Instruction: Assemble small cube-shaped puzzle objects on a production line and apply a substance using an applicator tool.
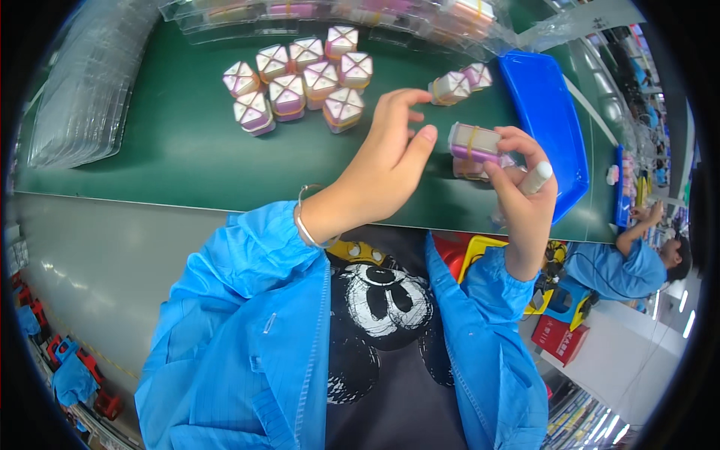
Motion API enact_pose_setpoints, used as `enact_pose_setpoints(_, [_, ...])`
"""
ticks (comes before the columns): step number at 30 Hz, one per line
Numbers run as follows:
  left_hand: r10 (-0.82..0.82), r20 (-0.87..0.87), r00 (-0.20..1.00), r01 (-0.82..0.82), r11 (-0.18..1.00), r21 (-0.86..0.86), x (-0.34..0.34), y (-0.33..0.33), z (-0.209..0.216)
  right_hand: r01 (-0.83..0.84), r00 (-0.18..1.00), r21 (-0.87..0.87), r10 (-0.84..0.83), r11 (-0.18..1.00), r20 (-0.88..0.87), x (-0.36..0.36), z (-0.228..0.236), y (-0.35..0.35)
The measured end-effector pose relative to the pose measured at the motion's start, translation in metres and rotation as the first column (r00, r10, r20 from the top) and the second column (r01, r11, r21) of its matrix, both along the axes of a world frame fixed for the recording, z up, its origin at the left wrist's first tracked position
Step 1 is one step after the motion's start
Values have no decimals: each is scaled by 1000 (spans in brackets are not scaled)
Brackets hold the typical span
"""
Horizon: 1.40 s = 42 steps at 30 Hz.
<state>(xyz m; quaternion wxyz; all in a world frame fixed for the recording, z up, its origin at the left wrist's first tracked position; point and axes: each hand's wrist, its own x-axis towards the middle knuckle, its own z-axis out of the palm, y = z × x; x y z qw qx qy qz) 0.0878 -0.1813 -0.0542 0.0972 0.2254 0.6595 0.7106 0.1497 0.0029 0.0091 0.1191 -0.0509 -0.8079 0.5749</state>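
My right hand (529,196) pinches a small white-and-purple pack (474,141) with a yellowish rubber band round it. A white pen-like stick (536,178) is tucked in the same hand. Just below the held pack another banded pack (466,168) shows, partly hidden by the fingers. My left hand (388,148) is open above the table, thumb and fingers apart, with nothing in it. Its fingertips are near two banded packs (451,88) standing at the back. Further left stands a group of several similar packs (287,96), white tops marked with crossed lines.
A blue tray (566,142) lies on the green table (180,127) at the right. Stacked clear plastic trays (86,90) stand at the far left. Clear trays holding packs (337,16) line the back. A co-worker in blue (622,266) sits beyond the right side.
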Motion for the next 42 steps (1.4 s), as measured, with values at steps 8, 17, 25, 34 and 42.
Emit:
enact_pose_setpoints(8, [146, -346, 927, -208, 966, -151, -47, 48, -31, 62, 998, 316, -51, 947, -43, -14, -16, 2])
enact_pose_setpoints(17, [122, -317, 941, -205, 948, -243, -34, 33, -20, 191, 981, 225, -177, 955, -80, -17, 0, -1])
enact_pose_setpoints(25, [-84, -190, 978, 5, 924, -382, 10, -25, 3, -67, 856, -478, -196, 876, -479, -12, 22, -21])
enact_pose_setpoints(34, [-71, -330, 941, -42, 945, -325, 13, -27, -17, -334, 838, -331, 117, 882, -534, -28, 5, -58])
enact_pose_setpoints(42, [-103, -357, 928, -32, 935, -353, 13, -29, -17, -404, 838, -252, 245, 879, -488, -32, -1, -65])
